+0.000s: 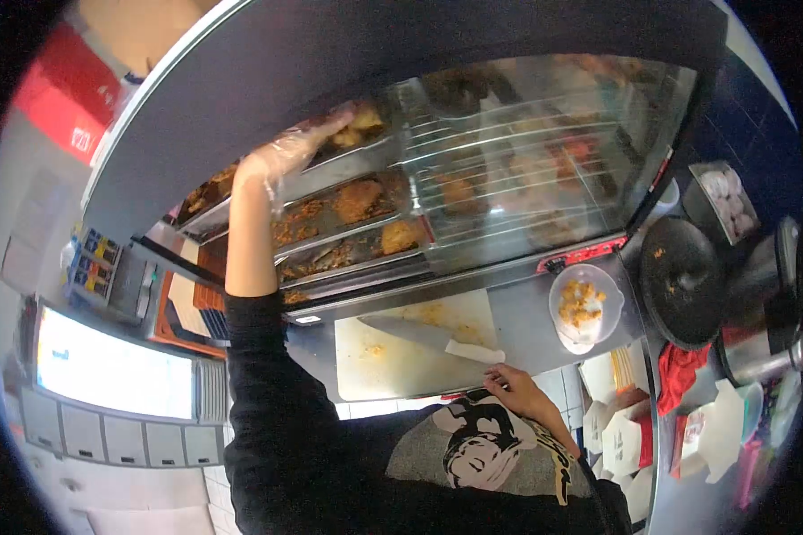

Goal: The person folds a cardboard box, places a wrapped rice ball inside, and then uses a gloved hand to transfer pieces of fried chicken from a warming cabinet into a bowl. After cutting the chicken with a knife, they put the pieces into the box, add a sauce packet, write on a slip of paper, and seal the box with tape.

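My left hand [299,147], in a clear plastic glove, reaches into the glass food warmer [482,263]. Its fingertips are at a golden piece of fried food [361,125] on the upper tray; glove and blur hide whether they grip it. Below are more fried pieces [359,201] on metal trays. My right hand [513,392] is bare and holds nothing, its fingers loosely bent and apart at the counter's front edge. Close by, a knife [473,351] with a white handle lies on a white cutting board [361,370] strewn with crumbs.
A clear bowl [584,303] of fried bits stands right of the board. Farther right are a black pan [682,281], a container of pale round items [727,201], a red cloth [682,374] and open takeaway boxes [629,437]. A lit screen [116,361] is at the left.
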A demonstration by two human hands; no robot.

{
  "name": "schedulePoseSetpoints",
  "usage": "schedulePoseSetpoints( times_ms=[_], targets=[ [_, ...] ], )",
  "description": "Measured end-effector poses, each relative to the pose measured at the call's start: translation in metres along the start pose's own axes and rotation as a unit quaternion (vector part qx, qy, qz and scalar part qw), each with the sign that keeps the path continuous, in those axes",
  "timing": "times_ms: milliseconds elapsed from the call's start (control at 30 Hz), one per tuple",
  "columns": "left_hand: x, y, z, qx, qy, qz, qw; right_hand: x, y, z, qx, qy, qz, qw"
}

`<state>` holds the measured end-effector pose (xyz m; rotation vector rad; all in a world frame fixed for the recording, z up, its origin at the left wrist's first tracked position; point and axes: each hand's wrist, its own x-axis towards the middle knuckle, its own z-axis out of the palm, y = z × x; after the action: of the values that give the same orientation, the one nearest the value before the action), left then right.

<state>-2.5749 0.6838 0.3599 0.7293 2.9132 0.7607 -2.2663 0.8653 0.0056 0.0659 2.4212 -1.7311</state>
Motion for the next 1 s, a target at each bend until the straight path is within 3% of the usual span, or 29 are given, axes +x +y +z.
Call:
schedulePoseSetpoints(
  times_ms=[67,133,200,267,300,333,400,467,533,600,667,733,833,933,967,1000],
  targets=[
    [-0.003,-0.004,0.004,0.081,0.075,-0.041,0.993,0.0,-0.003,0.0,0.015,-0.007,0.007,1.0],
    [-0.002,-0.024,0.007,0.089,0.108,0.012,0.99,-0.001,-0.005,0.0,0.016,-0.011,0.02,1.0],
    [-0.012,-0.016,0.005,0.128,0.134,0.011,0.983,-0.001,-0.007,-0.001,0.018,-0.011,0.024,0.999],
    [-0.035,0.006,0.007,0.196,0.152,-0.051,0.967,-0.003,-0.005,-0.002,0.018,-0.013,0.019,1.0],
    [-0.037,-0.008,0.015,0.147,0.202,0.059,0.966,-0.005,-0.002,-0.003,0.019,-0.014,0.012,1.0],
    [-0.047,-0.014,0.031,0.146,0.316,0.184,0.919,-0.005,0.0,-0.003,0.021,-0.012,0.004,1.0],
    [-0.055,-0.025,0.056,0.067,0.442,0.33,0.831,-0.008,-0.006,-0.005,0.02,-0.007,0.025,0.999],
    [-0.073,-0.019,0.103,-0.095,0.466,0.288,0.831,-0.013,-0.008,-0.008,0.0,0.004,0.035,0.999],
    [-0.081,0.007,0.164,-0.322,0.4,0.269,0.815,-0.015,-0.004,-0.009,0.008,0.019,0.022,1.0],
    [-0.078,0.026,0.222,-0.307,0.28,0.309,0.855,-0.022,0.001,-0.011,0.019,0.037,0.03,0.999],
    [-0.084,0.064,0.291,-0.553,0.036,0.198,0.808,-0.027,0.001,-0.016,0.032,0.048,0.045,0.997],
    [-0.077,0.082,0.361,-0.474,0.008,0.235,0.849,-0.036,0.0,-0.02,0.021,0.068,0.059,0.996],
    [-0.071,0.1,0.444,-0.379,-0.021,0.22,0.898,-0.05,0.009,-0.028,0.032,0.095,0.064,0.993],
    [-0.071,0.116,0.467,-0.328,-0.137,0.121,0.927,-0.064,0.016,-0.037,0.048,0.098,0.077,0.991],
    [-0.061,0.107,0.492,-0.229,-0.133,0.213,0.94,-0.067,0.026,-0.037,0.05,0.105,0.08,0.99],
    [-0.066,0.114,0.477,-0.196,-0.051,0.246,0.948,-0.07,0.032,-0.038,0.052,0.111,0.081,0.989]
  ],
)
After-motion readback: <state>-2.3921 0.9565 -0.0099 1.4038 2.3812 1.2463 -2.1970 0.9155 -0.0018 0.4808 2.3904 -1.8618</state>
